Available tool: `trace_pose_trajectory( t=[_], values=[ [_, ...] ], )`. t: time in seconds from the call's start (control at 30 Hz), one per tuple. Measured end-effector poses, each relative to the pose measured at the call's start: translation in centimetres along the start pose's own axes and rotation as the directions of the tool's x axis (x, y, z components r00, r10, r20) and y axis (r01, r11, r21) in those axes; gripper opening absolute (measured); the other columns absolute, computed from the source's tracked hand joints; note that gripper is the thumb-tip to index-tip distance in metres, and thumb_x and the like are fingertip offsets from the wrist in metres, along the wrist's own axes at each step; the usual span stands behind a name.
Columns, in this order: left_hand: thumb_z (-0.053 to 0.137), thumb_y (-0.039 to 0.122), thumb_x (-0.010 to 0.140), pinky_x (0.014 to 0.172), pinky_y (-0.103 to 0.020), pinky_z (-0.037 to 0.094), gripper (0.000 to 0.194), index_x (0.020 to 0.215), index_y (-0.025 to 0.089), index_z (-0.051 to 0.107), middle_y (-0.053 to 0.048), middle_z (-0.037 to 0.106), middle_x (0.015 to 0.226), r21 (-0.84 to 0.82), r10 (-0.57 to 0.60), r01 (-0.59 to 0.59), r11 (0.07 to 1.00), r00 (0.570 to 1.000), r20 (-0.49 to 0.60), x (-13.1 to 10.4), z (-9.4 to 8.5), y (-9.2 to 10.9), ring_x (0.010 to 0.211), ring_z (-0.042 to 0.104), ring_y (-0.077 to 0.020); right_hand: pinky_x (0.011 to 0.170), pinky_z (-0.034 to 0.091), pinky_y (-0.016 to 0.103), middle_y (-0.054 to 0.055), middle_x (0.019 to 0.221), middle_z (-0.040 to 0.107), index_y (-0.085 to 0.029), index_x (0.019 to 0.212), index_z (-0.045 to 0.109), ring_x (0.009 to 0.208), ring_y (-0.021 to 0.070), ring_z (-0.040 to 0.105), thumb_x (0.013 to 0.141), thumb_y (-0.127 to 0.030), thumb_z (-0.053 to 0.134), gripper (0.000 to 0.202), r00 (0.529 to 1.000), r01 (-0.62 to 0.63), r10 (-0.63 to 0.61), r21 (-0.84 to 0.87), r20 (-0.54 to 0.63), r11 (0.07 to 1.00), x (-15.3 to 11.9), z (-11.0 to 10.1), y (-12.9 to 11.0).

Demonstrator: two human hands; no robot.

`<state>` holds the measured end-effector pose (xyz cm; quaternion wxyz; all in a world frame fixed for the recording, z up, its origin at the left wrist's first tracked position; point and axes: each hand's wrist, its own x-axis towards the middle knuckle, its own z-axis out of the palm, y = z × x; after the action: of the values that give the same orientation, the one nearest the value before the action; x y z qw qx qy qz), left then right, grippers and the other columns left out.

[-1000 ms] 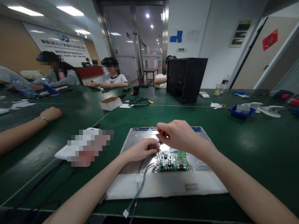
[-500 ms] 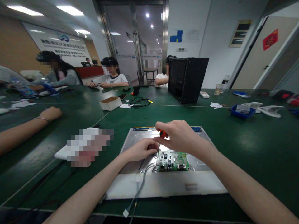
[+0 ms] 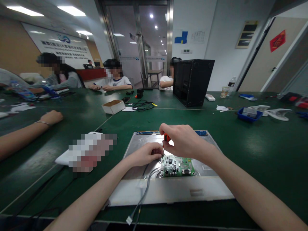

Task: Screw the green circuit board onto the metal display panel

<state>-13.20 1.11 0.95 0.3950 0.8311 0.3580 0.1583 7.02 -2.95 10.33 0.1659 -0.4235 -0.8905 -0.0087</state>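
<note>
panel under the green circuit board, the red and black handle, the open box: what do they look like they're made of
Panel: probably smooth sheet metal, silver-grey with a bright glare. Handle: perhaps plastic or rubber; mostly hidden, only its bright colour hints, finish unclear. Box: most likely matte cardboard, with thin straight walls, pale outside and brown inside.

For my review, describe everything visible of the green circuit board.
The green circuit board is roughly rectangular, with dark chips, round components and a connector at its near edge. It lies flat on the silvery, metal-looking panel. Grey cables lead toward its left edge. The orange tool in the right hand reaches toward its far-left corner, beside the left hand; contact is unclear.
</note>
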Motion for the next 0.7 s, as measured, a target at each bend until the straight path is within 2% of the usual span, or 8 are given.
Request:
trace_pose_trajectory(
  t=[0.17, 0.37, 0.5, 0.7],
  values=[
    [0.060, 0.024, 0.084, 0.071, -0.029, 0.047, 0.007, 0.087, 0.018, 0.062, -0.001, 0.064, 0.083, 0.009, -0.002, 0.002, 1.000, 1.000, -0.011, 0.00, -0.05, -0.06, 0.077, 0.060, -0.0197, 0.054, 0.018, 0.027, 0.002, 0.085, 0.069, -0.020, 0.099, 0.056, 0.063, 0.0122, 0.051, 0.086, -0.022, 0.056, 0.013, 0.998, 0.059, -0.060, -0.014, -0.032, 0.998, -0.16, 0.03, 0.02],
    [0.059, 0.020, 0.085, 0.072, -0.029, 0.048, 0.007, 0.090, 0.018, 0.064, -0.001, 0.066, 0.083, 0.000, 0.000, 0.000, 1.000, 1.000, -0.020, 0.05, 0.21, -0.59, 0.076, 0.061, -0.0183, 0.055, 0.016, 0.028, 0.001, 0.074, 0.070, -0.022, 0.099, 0.062, 0.061, 0.0138, 0.053, 0.098, -0.039, 0.053, 0.019, 1.000, -0.006, 0.004, -0.087, -0.018, 0.996, 0.14, 0.19, 0.13],
    [0.060, 0.021, 0.085, 0.071, -0.029, 0.048, 0.008, 0.091, 0.018, 0.064, -0.001, 0.065, 0.084, -0.006, 0.004, -0.004, 1.000, 0.999, -0.034, 0.10, 0.27, -0.81, 0.076, 0.060, -0.0178, 0.055, 0.015, 0.028, 0.001, 0.073, 0.069, -0.021, 0.100, 0.061, 0.060, 0.0134, 0.052, 0.096, -0.032, 0.052, 0.014, 1.000, -0.004, 0.002, -0.100, -0.012, 0.995, 0.19, 0.27, 0.12],
    [0.059, 0.024, 0.084, 0.070, -0.030, 0.048, 0.007, 0.088, 0.018, 0.062, -0.001, 0.064, 0.081, -0.023, 0.007, -0.007, 1.000, 1.000, -0.001, 0.09, 0.07, -0.41, 0.075, 0.060, -0.0187, 0.054, 0.017, 0.027, 0.002, 0.084, 0.070, -0.020, 0.103, 0.054, 0.062, 0.0124, 0.050, 0.088, -0.020, 0.051, 0.014, 1.000, 0.024, -0.025, -0.023, -0.010, 0.999, 0.05, 0.25, 0.12]
  ],
)
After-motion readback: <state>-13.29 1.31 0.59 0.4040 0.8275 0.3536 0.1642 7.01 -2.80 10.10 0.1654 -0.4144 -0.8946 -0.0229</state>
